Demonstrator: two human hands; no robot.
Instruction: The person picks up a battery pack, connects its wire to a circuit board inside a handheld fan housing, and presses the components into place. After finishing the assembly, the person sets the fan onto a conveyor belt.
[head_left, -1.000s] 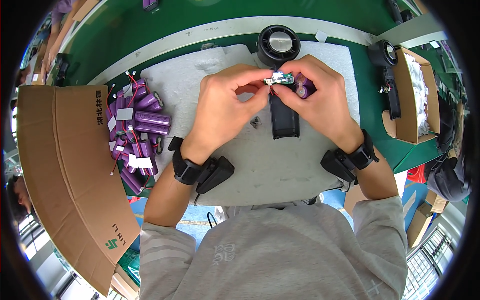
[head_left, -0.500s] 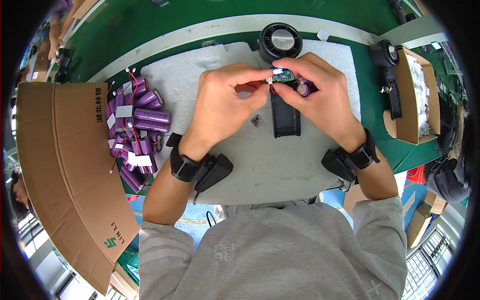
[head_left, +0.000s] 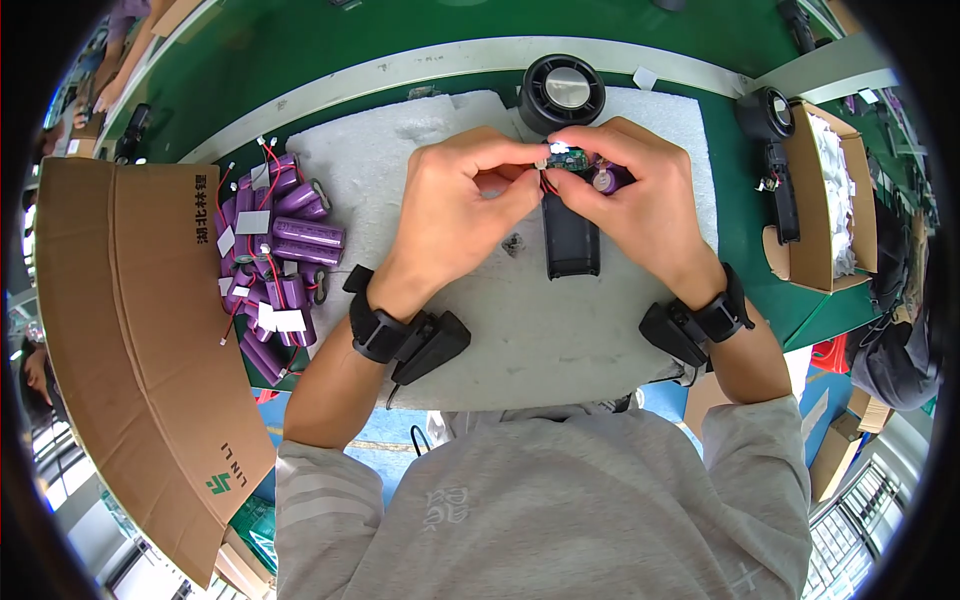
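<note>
A small green circuit board [head_left: 572,160] is pinched by the thumb and fingers of my right hand [head_left: 645,180]. My left hand [head_left: 455,205] pinches a small white wire connector [head_left: 543,165] against the board's left edge, with a dark red wire just below. A purple battery cell [head_left: 603,180] shows its metal end beside my right thumb. Below both hands, the black handle [head_left: 572,240] of a fan-like device lies on the pad, its round black fan head [head_left: 563,92] beyond my fingertips. My hands hide the part between.
A pile of purple battery packs [head_left: 285,240] with red wires lies left of the grey-white foam pad [head_left: 480,340]. A large cardboard box [head_left: 130,330] stands at far left. On the right are another black fan device [head_left: 780,190] and an open carton [head_left: 815,230] with white packing.
Both hands keep their pinch at the board with only slight finger movement. The whole view has shifted slightly. At upper left, another person's hand has moved.
</note>
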